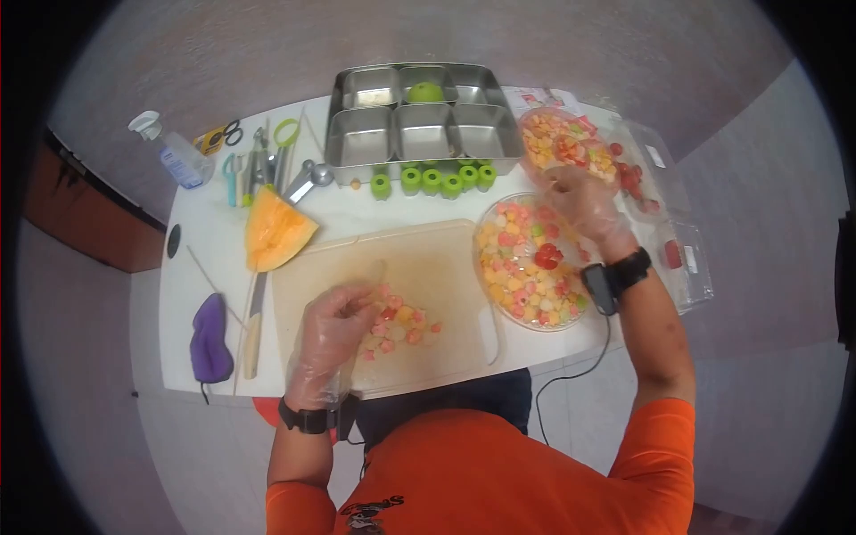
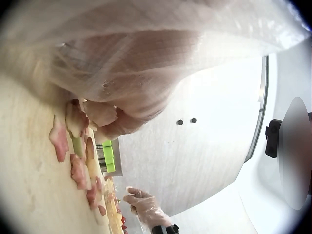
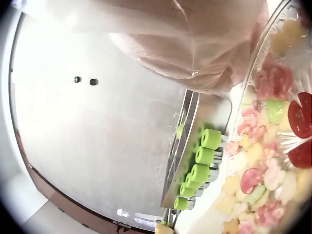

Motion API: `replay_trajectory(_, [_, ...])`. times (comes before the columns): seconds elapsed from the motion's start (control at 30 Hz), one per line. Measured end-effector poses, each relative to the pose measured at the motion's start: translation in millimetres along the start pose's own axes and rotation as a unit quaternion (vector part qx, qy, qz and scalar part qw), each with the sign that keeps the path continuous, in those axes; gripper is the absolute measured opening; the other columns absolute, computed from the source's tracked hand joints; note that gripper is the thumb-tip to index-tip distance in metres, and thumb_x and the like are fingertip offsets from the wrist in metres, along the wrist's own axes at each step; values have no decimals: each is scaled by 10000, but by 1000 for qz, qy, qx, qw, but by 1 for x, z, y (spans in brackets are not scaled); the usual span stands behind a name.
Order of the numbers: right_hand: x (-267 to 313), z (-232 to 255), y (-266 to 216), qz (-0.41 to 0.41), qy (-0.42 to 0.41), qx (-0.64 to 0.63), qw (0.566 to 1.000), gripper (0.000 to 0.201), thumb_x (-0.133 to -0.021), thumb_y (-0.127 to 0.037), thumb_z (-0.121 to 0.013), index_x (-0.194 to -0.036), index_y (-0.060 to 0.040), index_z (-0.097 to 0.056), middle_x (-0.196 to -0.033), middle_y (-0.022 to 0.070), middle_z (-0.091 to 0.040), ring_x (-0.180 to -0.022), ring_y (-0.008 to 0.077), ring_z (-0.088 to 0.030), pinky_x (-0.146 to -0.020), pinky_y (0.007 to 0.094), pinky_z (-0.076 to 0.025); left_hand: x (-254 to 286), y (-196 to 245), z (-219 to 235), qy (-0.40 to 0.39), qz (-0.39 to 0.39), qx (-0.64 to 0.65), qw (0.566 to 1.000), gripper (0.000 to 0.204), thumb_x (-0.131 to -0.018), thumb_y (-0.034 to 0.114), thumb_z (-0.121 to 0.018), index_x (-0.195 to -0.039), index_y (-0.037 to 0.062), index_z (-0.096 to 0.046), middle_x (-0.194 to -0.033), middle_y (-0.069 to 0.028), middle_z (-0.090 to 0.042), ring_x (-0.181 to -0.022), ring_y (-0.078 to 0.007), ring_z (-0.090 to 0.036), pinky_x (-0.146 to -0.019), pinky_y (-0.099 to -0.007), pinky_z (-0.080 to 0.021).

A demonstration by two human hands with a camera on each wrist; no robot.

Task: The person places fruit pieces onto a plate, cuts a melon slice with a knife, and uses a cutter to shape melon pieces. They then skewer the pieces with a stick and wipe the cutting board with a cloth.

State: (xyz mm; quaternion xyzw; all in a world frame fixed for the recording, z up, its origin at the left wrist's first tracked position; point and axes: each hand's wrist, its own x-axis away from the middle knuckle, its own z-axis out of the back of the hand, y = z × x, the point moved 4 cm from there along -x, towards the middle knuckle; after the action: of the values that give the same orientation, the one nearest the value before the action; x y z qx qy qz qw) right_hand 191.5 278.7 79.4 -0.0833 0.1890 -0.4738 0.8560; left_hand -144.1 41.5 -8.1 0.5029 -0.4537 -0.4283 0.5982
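Note:
My left hand (image 1: 339, 325), in a clear plastic glove, is low over the cutting board (image 1: 428, 250). Its curled fingers pinch a small pale fruit piece (image 2: 101, 113), seen in the left wrist view. Beside these fingertips lies a loose group of pink, white and yellow cut-out fruit pieces (image 1: 413, 337). My right hand (image 1: 588, 209), gloved too, hovers at the far edge of a round clear platter (image 1: 482, 267). In the left wrist view its fingers are loosely bent, with nothing visible between them. Shaped fruit covers the platter around a red fruit flower (image 1: 547, 257).
Behind the board are green-handled cutters (image 1: 432, 183) and a steel sectioned tray (image 1: 428, 134). A melon wedge (image 1: 278, 230) and knife (image 1: 253, 343) lie left of the board. A second fruit platter (image 1: 544, 134) and clear plastic boxes (image 1: 687, 267) stand right.

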Motion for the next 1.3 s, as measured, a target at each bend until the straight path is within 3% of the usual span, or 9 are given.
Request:
replay_trajectory(0.1, [8,14,-35,88,60,-61,992,290,-863,-94,-696,-1133,12,-703,-945,182,-719,-834,276,-713,-742,374,-551,2,3,0,38,46,64,996,288,-920,-48,-690,-1204,-62,-648,-967,-73,-701,-839,-119,-684,-722,-266,-573])
replay_trajectory(0.23, [30,23,-134,41,-53,-195,979,294,-896,-106,-707,-1155,31,-687,-956,161,-707,-802,271,-704,-734,360,-563,-2,11,9,79,71,195,975,278,-908,-27,-717,-1175,-19,-637,-913,-72,-702,-664,-104,-622,-569,-221,-483])
replay_trajectory(0.37, [41,-21,-200,219,-92,-203,950,331,-873,-160,-715,-1164,-4,-695,-1020,196,-733,-912,357,-724,-796,421,-583,-7,17,14,54,101,246,962,292,-910,-11,-703,-1184,-1,-604,-982,-128,-756,-629,-73,-580,-520,-201,-418])
replay_trajectory(0.57, [28,-85,-232,159,-181,-264,934,271,-870,-230,-693,-1066,-48,-730,-965,209,-728,-899,368,-715,-803,427,-572,-8,14,12,39,85,251,963,316,-906,-17,-700,-1203,-7,-594,-1012,-143,-752,-629,-64,-567,-516,-180,-405])
replay_trajectory(0.77, [23,-88,-218,91,-182,-350,914,225,-859,-203,-676,-998,-34,-727,-920,183,-726,-847,344,-711,-771,412,-562,-10,-1,17,64,58,201,976,331,-887,12,-727,-1197,8,-610,-852,-37,-662,-618,-89,-560,-535,-223,-432])
replay_trajectory(0.93, [6,-26,-150,71,-126,-288,947,175,-852,-144,-701,-973,-19,-725,-894,117,-711,-838,187,-683,-778,334,-536,-10,-4,18,80,51,191,977,321,-905,33,-729,-1204,5,-618,-846,-24,-654,-590,-83,-528,-541,-215,-425])
replay_trajectory(1.03, [-8,-2,-89,-24,-98,-183,978,173,-838,-165,-715,-923,-14,-719,-845,147,-720,-791,292,-710,-751,379,-551,-7,7,13,75,68,205,974,290,-909,21,-718,-1184,9,-629,-844,-26,-655,-583,-80,-520,-535,-212,-420])
replay_trajectory(1.1, [-16,5,-52,-39,-127,-37,990,148,-830,-142,-732,-901,-11,-729,-842,122,-729,-779,251,-709,-735,364,-547,-7,11,11,75,74,208,973,276,-909,17,-714,-1173,11,-635,-840,-25,-653,-581,-78,-517,-532,-211,-417])
replay_trajectory(1.3, [-8,-7,-9,-120,-157,-50,979,123,-848,-156,-722,-897,-48,-753,-810,93,-737,-762,225,-698,-733,340,-539,-7,9,11,72,80,207,972,253,-903,5,-714,-1146,12,-645,-852,-37,-672,-576,-83,-522,-525,-216,-421])
